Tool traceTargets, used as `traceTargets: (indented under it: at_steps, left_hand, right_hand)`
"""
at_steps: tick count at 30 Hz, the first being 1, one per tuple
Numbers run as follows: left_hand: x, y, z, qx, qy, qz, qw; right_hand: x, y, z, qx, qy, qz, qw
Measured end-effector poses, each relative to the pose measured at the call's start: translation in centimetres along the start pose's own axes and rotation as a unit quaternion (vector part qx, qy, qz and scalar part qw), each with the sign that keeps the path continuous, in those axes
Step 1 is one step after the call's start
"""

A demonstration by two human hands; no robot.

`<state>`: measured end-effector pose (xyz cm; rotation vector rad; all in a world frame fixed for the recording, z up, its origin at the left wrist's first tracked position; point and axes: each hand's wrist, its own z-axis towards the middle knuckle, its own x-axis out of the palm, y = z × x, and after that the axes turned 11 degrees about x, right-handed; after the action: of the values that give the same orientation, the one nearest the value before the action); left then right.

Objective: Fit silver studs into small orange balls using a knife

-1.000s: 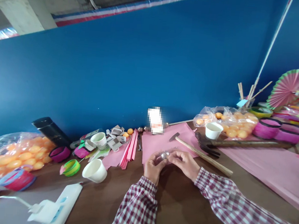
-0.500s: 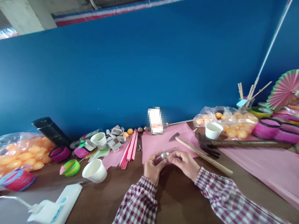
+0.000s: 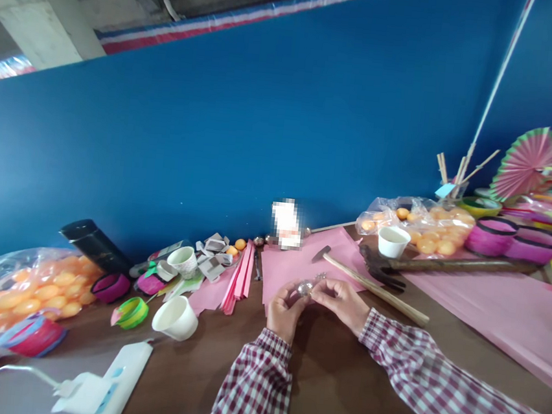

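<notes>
Between my two hands is a small shiny silver ball point(image 3: 304, 288), over the near edge of a pink paper sheet point(image 3: 290, 267). The fingers of my left hand point(image 3: 286, 309) are closed round its left side. My right hand point(image 3: 342, 302) pinches at the ball's right side; its fingertips touch it, and any smaller piece between them is too small to tell. Just beyond my right fingers lie tiny shiny bits point(image 3: 321, 276). A small hammer point(image 3: 375, 287) with a wooden handle rests on the paper, right of my right hand.
A larger hammer point(image 3: 446, 265) and a white cup point(image 3: 393, 242) lie to the right, near bagged orange balls point(image 3: 436, 239). Leftward are another white cup point(image 3: 176, 318), pink strips point(image 3: 239, 281), a green tape roll point(image 3: 132, 313), a black cylinder point(image 3: 94, 245) and a power strip point(image 3: 126, 375).
Both hands stay almost in place around the silver ball. The tiny shiny bits beyond my right fingers show more clearly, and the view has shifted very slightly.
</notes>
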<state>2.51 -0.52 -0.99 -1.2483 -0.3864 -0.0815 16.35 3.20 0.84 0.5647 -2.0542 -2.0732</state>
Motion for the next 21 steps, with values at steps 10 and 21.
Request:
traceTargets:
  at_steps: [10,21]
  left_hand:
    - [0.0,0.6,-0.1,0.016,-0.005,0.021,1.0]
    - [0.0,0.7,0.0,0.016,-0.029,0.062,0.998]
  right_hand:
    - [0.2,0.2,-0.2,0.035,-0.003,0.054,0.998]
    - [0.3,-0.8,0.3,0.054,0.055,0.175,0.982]
